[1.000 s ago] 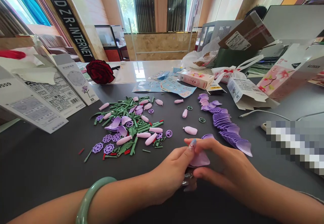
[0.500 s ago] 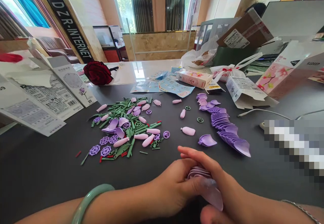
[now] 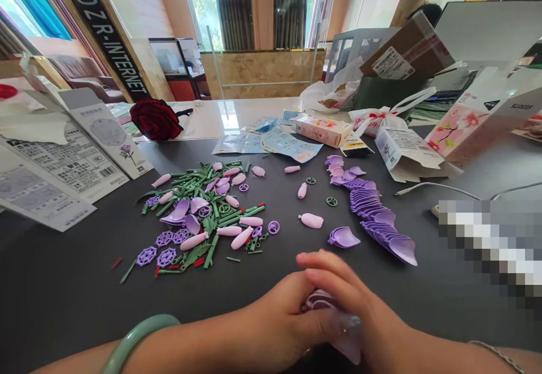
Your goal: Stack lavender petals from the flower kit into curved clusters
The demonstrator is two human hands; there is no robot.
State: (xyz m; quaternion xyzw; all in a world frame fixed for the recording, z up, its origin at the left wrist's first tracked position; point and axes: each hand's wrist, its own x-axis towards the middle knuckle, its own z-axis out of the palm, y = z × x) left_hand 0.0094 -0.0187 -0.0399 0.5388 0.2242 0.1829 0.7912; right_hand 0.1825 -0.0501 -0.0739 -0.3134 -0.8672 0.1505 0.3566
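Note:
My left hand [image 3: 282,317], a jade bangle [image 3: 141,334] on its wrist, is closed round a small stack of pale purple petal pieces [image 3: 324,300]. Against that stack presses my right hand [image 3: 359,300], its fingers reaching over the left knuckles, so both hands enclose the petals. Part of the stack is hidden by the left thumb. Just beyond the hands lies a loose purple petal piece [image 3: 344,237]. Farther right runs a long overlapping row of purple petals [image 3: 368,202]. A pink bulb-shaped piece [image 3: 311,220] and small green rings [image 3: 331,201] rest nearby.
A mixed pile of green stems [image 3: 195,185], pink pieces and purple wheels spreads over the left of the dark table. Behind it are a dark red rose [image 3: 155,119], blue leaflets [image 3: 292,144] and a floral box [image 3: 322,130]. Opened cartons [image 3: 84,159] flank both sides; a cable [image 3: 440,185] lies right.
The fingers of my right hand have folded farther over my left hand, covering more of the petal stack. The whole view has shifted slightly.

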